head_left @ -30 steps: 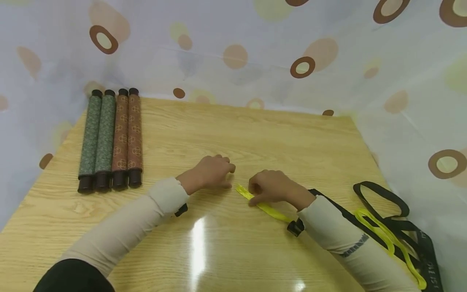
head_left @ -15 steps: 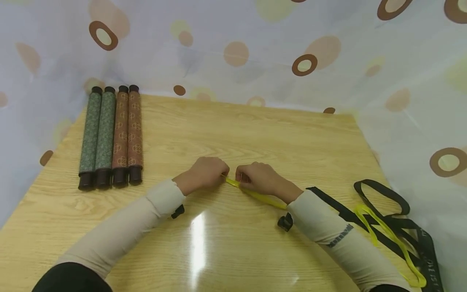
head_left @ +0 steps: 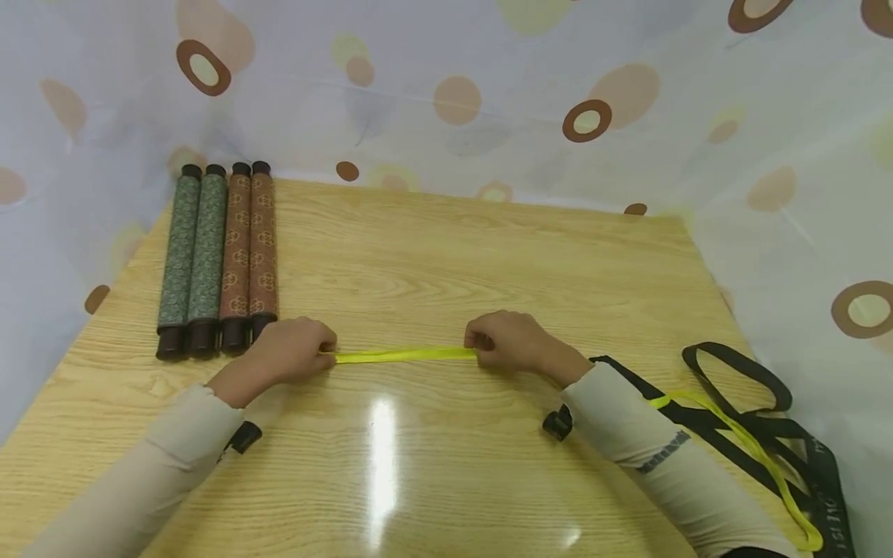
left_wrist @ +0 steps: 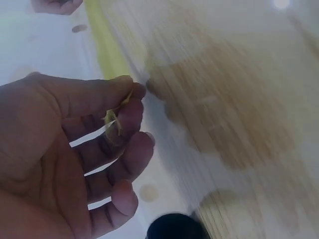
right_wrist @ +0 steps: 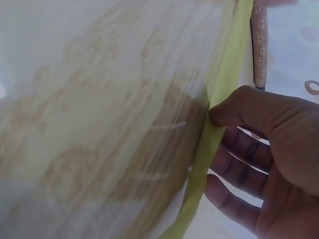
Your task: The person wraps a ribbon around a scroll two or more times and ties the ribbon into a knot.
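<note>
A yellow ribbon (head_left: pixel 405 355) stretches nearly straight between both hands over the wooden table. My left hand (head_left: pixel 289 353) pinches its end; in the left wrist view the frayed tip of the ribbon (left_wrist: pixel 113 124) pokes out below the thumb and forefinger. About a forearm's width to the right, my right hand (head_left: pixel 512 341) pinches the ribbon between thumb and fingers. In the right wrist view the ribbon (right_wrist: pixel 227 79) passes under the thumb and runs on downward. The rest of it trails behind the right sleeve to a loose loop at the right.
Two green scrolls (head_left: pixel 206 248) and two reddish-brown patterned scrolls (head_left: pixel 263 240) lie side by side at the left, their near ends close to my left hand. A black ribbon (head_left: pixel 736 376) lies tangled with the yellow loop at the right table edge. A spotted cloth (head_left: pixel 456 101) hangs behind.
My left hand reached the ribbon's end beside the right hand, took hold of it and moved left, drawing the ribbon out straight. The right hand stays about where it was.
</note>
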`<action>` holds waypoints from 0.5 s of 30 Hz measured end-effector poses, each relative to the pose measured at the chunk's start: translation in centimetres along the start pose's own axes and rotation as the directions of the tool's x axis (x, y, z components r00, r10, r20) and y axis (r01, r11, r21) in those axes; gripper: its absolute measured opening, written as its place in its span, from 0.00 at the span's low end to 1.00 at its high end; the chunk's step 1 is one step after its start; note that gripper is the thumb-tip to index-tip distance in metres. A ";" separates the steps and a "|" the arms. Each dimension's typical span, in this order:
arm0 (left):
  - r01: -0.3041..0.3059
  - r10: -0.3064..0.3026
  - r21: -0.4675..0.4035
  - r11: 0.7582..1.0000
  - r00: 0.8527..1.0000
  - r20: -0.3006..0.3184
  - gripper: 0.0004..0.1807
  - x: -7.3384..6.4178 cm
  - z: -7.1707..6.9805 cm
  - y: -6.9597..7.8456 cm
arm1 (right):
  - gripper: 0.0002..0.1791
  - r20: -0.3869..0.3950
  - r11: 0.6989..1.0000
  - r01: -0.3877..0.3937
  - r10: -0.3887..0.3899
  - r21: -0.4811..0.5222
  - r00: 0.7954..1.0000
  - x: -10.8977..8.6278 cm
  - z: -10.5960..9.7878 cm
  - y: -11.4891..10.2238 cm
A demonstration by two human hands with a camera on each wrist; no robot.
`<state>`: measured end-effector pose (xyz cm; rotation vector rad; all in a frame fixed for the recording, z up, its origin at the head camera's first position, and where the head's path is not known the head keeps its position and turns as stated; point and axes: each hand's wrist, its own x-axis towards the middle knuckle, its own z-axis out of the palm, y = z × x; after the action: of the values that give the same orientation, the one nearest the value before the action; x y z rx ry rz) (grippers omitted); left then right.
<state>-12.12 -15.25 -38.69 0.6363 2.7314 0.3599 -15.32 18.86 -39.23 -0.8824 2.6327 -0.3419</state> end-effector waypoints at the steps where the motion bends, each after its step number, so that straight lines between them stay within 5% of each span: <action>1: 0.009 -0.009 -0.003 1.000 1.000 0.008 0.23 -0.5 -0.1 -0.3 | 0.10 0.009 1.000 -0.001 0.001 -0.001 1.000 0.0 -0.1 0.1; 15: 0.169 -0.168 -0.001 0.986 0.982 0.089 0.26 -5.9 -1.3 -4.9 | 0.10 -0.006 0.984 -0.062 0.062 -0.167 0.998 -0.4 -1.1 2.7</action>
<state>-9.39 -22.44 -37.56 0.4045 2.6729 0.2949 -16.87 21.39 -39.05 -0.8478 2.7132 -0.1069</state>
